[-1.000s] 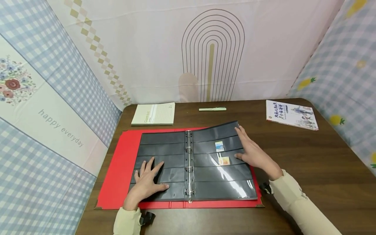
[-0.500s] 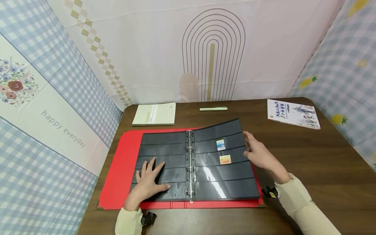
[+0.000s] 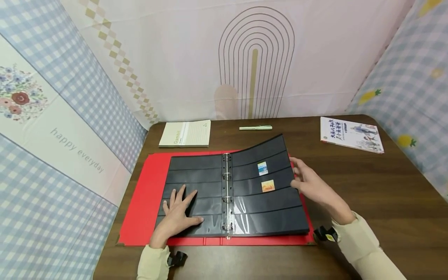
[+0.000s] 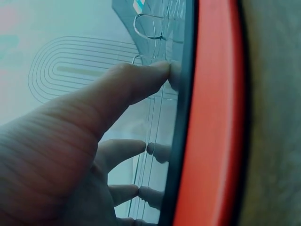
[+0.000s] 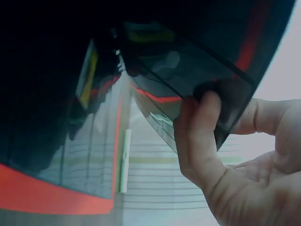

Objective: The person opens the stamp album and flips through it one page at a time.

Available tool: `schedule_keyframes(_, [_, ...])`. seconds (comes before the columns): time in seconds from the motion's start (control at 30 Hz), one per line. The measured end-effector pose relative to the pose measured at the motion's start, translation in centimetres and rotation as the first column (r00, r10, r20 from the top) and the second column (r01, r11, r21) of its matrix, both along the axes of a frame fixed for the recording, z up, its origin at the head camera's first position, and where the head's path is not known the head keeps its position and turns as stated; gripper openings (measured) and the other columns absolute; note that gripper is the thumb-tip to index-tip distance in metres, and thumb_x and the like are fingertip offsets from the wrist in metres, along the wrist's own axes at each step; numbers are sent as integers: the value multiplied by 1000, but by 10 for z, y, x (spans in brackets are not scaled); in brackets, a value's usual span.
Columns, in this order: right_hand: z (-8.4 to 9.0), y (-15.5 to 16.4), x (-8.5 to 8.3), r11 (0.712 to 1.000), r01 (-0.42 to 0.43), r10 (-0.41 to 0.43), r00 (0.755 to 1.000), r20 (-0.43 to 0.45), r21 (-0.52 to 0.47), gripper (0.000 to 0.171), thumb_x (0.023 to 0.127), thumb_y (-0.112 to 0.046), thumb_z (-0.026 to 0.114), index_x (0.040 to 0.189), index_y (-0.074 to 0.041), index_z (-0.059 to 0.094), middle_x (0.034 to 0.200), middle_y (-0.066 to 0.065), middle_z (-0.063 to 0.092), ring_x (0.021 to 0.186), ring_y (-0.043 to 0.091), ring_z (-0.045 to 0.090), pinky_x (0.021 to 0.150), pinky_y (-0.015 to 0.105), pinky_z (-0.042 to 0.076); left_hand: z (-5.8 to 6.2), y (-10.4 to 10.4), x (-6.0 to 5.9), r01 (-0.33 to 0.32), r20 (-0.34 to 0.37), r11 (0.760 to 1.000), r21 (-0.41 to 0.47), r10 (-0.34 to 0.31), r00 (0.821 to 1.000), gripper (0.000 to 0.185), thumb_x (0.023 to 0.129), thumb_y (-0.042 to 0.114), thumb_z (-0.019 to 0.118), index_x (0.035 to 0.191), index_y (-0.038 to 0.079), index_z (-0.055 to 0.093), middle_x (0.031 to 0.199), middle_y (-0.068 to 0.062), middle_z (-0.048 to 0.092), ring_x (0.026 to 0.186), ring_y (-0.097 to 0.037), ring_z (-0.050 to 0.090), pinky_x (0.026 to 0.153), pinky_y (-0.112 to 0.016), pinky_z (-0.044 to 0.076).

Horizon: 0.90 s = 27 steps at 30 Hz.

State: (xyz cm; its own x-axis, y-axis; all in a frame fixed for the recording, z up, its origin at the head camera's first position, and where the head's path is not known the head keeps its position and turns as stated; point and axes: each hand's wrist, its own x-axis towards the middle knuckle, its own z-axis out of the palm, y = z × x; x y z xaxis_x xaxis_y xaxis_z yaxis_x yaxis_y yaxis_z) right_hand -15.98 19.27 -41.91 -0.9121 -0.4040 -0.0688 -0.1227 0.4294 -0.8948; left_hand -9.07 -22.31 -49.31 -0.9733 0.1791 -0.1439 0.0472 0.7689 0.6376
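Note:
A red ring binder [image 3: 140,206] with black pocket pages lies spread on the table. My left hand [image 3: 176,214] rests on its left page [image 3: 196,177], fingers splayed. In the left wrist view the thumb [image 4: 141,77] and fingertips meet their reflections in the glossy sheet. My right hand [image 3: 309,182] pinches the outer edge of the right page [image 3: 259,149], which curves up off the binder. The right wrist view shows curled fingers [image 5: 202,127] against that page's underside. A blue stamp [image 3: 262,168] and an orange stamp [image 3: 268,186] sit in the right page's pockets.
Behind the binder lie a cream notebook [image 3: 185,133], a pale green pen [image 3: 255,127] and, at the back right, a picture book [image 3: 351,134]. Metal rings [image 3: 227,199] run down the binder's spine. Patterned cloth hangs behind the table and at both sides.
The right hand has gone from lying at the page's right edge to pinching it, and the page's outer side has risen. The left hand has stayed on the left page.

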Motion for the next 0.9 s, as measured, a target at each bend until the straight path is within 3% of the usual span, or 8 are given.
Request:
schedule_keyframes(0.13, [10,-2,4,998,-17,18,1000,14,-67,79,87,13,45,159,2,12,149,36,36,125,46,46,56,36,48,-2,1,-1,-5,-6,1000,18,5,1000,89,82,30,84,156,9,40,166,-25,6,148,-53,-9,104,-78,-10])
schedule_keyframes(0.33, [28,-9,5,992,-44,44,999,4,-119,73,91,11,45,158,-2,18,140,30,47,103,35,55,61,35,49,-2,5,-1,-58,-17,998,33,58,998,89,84,35,83,157,10,39,166,-25,5,147,-55,-9,103,-79,-10])
schedule_keyframes(0.47, [38,-15,5,996,-39,37,999,-19,-75,69,94,7,47,158,-2,21,148,30,39,120,41,50,77,36,51,-2,8,0,-75,-4,997,21,75,997,90,84,36,83,158,13,37,167,-23,2,148,-54,-12,104,-78,-12])
schedule_keyframes(0.6, [46,-21,5,998,-33,31,999,-40,-56,67,95,3,48,158,-3,25,156,28,31,141,43,33,86,37,50,-3,9,-1,-71,-1,997,25,71,998,90,84,37,83,158,13,37,167,-23,2,147,-54,-14,103,-78,-14])
schedule_keyframes(0.77, [54,-30,3,994,-45,43,999,-29,-97,66,95,4,47,157,-6,27,148,26,39,124,36,43,72,36,49,-4,9,-1,-62,9,998,28,61,998,88,86,38,81,158,13,37,167,-22,0,147,-52,-18,103,-77,-17])
schedule_keyframes(0.9, [63,-38,3,994,-43,43,999,-4,-103,66,96,1,48,158,-9,27,145,26,43,113,34,51,77,40,51,-5,9,0,-50,3,999,18,50,999,86,85,37,82,157,11,40,167,-24,3,146,-54,-17,102,-78,-18])
